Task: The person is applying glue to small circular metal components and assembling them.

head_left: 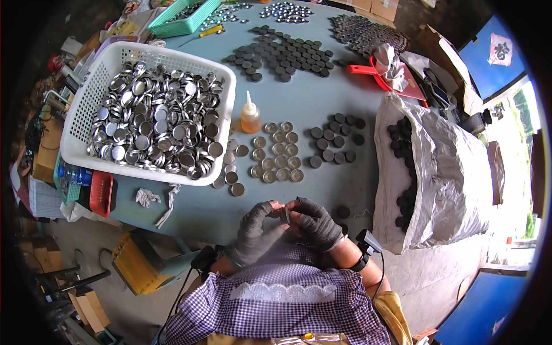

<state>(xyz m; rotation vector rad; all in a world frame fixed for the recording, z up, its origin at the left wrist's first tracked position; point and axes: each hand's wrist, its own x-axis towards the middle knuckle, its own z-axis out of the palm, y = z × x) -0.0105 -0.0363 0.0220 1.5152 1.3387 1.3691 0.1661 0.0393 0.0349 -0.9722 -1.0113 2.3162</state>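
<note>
Both gloved hands, left hand and right hand, are pinched on one small cap, which could be dropped over the table edge if the grip slackens.

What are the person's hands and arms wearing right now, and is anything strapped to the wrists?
Both the left hand and the right hand wear dark grey knit gloves with the fingers left uncovered at the tips. Each wrist carries a small black device on a band, with a thin black cable trailing off. The sleeves are a purple-and-white check.

Shiny metal caps fill a white plastic basket.
</note>
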